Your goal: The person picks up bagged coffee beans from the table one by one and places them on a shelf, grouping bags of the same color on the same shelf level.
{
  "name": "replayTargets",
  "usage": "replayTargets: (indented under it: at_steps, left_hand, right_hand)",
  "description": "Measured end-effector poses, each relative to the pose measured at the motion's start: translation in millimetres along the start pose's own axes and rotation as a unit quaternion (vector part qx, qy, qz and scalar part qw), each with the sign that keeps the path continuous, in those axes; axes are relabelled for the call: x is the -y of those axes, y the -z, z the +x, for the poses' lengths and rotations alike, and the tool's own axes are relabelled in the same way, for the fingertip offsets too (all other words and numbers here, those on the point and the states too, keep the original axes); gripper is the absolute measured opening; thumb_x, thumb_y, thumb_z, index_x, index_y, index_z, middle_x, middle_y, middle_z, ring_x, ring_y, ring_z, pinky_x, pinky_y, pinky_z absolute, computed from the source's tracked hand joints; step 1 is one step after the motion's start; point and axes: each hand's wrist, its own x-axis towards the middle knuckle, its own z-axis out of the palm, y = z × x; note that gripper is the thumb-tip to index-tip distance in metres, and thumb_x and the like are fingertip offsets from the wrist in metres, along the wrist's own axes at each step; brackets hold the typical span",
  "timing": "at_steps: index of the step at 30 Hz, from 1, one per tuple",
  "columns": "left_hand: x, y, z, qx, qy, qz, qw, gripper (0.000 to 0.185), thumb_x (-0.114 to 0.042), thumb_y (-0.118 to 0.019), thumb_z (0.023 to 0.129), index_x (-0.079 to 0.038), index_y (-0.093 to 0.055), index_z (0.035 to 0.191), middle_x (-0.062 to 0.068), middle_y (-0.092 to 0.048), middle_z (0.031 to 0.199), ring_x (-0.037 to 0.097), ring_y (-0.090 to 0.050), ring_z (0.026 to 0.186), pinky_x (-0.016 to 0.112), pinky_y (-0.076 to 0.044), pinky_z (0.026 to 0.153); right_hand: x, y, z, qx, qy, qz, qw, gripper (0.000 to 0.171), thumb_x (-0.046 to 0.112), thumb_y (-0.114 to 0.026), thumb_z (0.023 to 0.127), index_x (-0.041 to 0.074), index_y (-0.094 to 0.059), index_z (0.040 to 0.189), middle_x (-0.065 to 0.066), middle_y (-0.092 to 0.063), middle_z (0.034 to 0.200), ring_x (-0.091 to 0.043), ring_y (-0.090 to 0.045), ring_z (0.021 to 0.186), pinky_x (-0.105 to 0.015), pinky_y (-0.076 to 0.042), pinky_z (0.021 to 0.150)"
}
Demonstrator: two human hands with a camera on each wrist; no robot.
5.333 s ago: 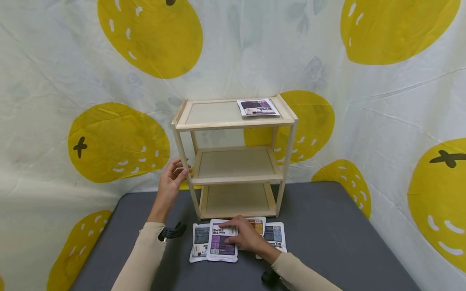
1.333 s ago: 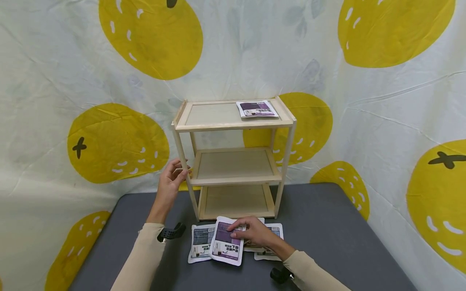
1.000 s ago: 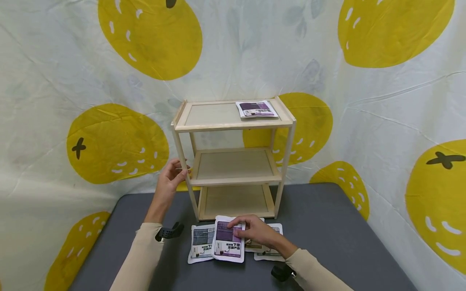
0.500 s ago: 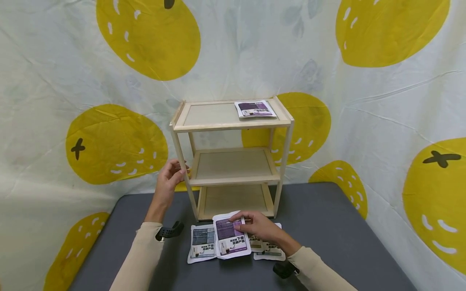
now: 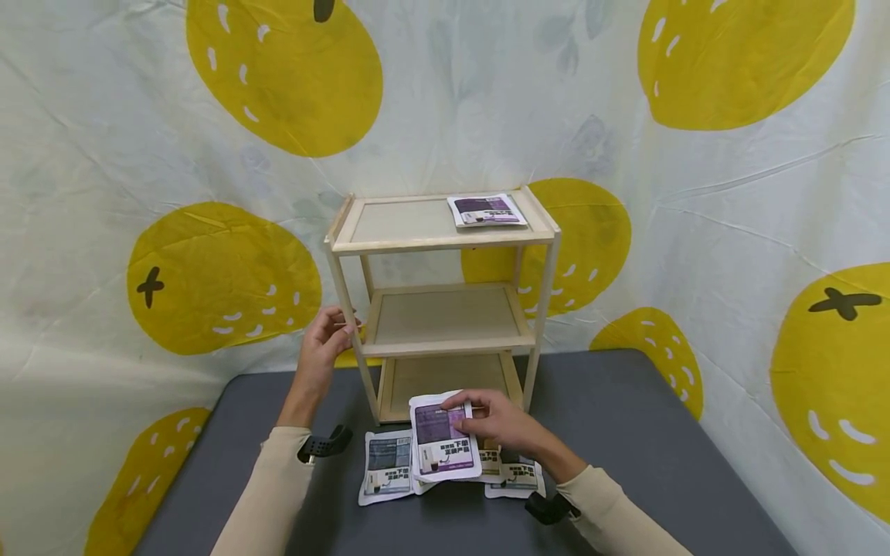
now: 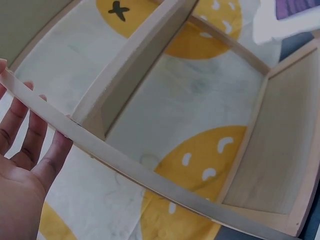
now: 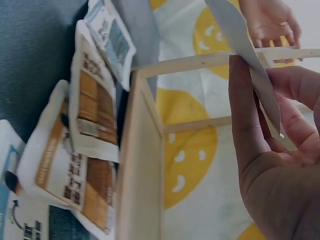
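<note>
Purple packet [image 5: 445,454] has shifted farther and higher over the last second; it was low among the others, and is now raised off the tabletop [image 5: 626,448]. About five seconds ago the purple packet under the right hand [image 5: 502,425] had its lettering upside down; the one held now reads upright, matching the purple packet on the top shelf [image 5: 488,211]. Judged: picking up and turning are done, placing is not. Right hand pinches the packet's far right part between thumb and fingers; the right wrist view shows it edge-on in that pinch. Left hand [image 5: 322,349], well apart, holds the rack's left post [image 5: 340,284], thumb to fingers, unchanged. Packet lies between the hands, nearer than the rack's bottom shelf, above and between left blue packet [image 5: 388,467] and orange packet [image 5: 491,466].
</note>
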Motion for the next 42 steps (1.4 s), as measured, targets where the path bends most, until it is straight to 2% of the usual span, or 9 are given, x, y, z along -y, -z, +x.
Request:
replayTargets:
  at_steps: [5,15,20,29,35,37,42]
  left_hand:
    - [0.2,0.0,-0.8,-0.001,0.004,0.001,1.0000,0.033,-0.008,-0.056,0.103,0.008,-0.050,0.131,0.019,-0.061,0.114,0.017,-0.065,0.100,0.030,-0.057,0.083]
    - [-0.7,0.3,0.7,0.001,0.000,0.009,1.0000,0.031,-0.008,-0.056,0.103,0.006,-0.053,0.131,0.014,-0.062,0.112,0.017,-0.066,0.100,0.029,-0.057,0.084]
    - [-1.6,-0.1,1.0,0.002,0.001,0.012,0.9999,0.033,-0.009,-0.056,0.103,0.007,-0.052,0.132,0.010,-0.063,0.111,0.017,-0.065,0.100,0.028,-0.057,0.083]
    - [0.6,-0.2,0.6,0.000,-0.002,0.004,1.0000,0.032,-0.007,-0.057,0.102,0.006,-0.053,0.131,0.021,-0.061,0.114,0.026,-0.066,0.101,0.030,-0.058,0.082]
    - [-0.5,-0.1,0.7,0.002,-0.004,0.004,1.0000,0.033,-0.008,-0.056,0.103,0.006,-0.052,0.133,0.005,-0.065,0.108,0.016,-0.066,0.097,0.028,-0.058,0.082]
    - [-0.7,0.0,0.6,0.002,-0.004,0.004,1.0000,0.033,-0.008,-0.056,0.103,0.006,-0.053,0.133,0.007,-0.065,0.109,0.017,-0.066,0.097,0.028,-0.058,0.082]
    - [-1.2,-0.1,-0.6,0.001,-0.001,0.004,1.0000,0.033,-0.008,-0.057,0.103,0.006,-0.053,0.132,0.022,-0.062,0.115,0.032,-0.065,0.103,0.029,-0.058,0.082]
  right_hand:
    - [14,3,-2,0.001,0.019,-0.006,1.000,0.035,0.006,-0.062,0.099,0.000,-0.062,0.134,-0.023,-0.067,0.120,-0.020,-0.072,0.090,-0.033,-0.060,0.073]
    - [35,9,-2,-0.002,0.042,-0.051,0.998,0.035,0.010,-0.063,0.100,0.004,-0.063,0.134,-0.021,-0.066,0.123,-0.022,-0.071,0.090,-0.033,-0.059,0.071]
    - [44,11,-2,-0.010,0.049,-0.056,0.997,0.034,0.011,-0.064,0.100,0.006,-0.063,0.134,-0.019,-0.070,0.114,-0.020,-0.070,0.086,-0.030,-0.058,0.069]
    - [57,16,1,-0.011,0.051,-0.061,0.997,0.034,0.011,-0.065,0.100,0.006,-0.063,0.134,-0.019,-0.073,0.111,-0.023,-0.072,0.088,-0.036,-0.061,0.070]
    - [71,19,3,-0.010,0.058,-0.076,0.995,0.035,0.011,-0.065,0.100,0.006,-0.063,0.134,-0.018,-0.071,0.113,-0.026,-0.072,0.090,-0.037,-0.061,0.071]
    - [75,20,4,-0.009,0.060,-0.080,0.995,0.035,0.010,-0.064,0.100,0.006,-0.062,0.135,-0.018,-0.070,0.116,-0.026,-0.071,0.091,-0.037,-0.061,0.071]
    - [89,20,4,-0.005,0.066,-0.083,0.994,0.038,0.009,-0.064,0.099,0.006,-0.060,0.137,-0.018,-0.068,0.119,-0.027,-0.070,0.094,-0.037,-0.061,0.074]
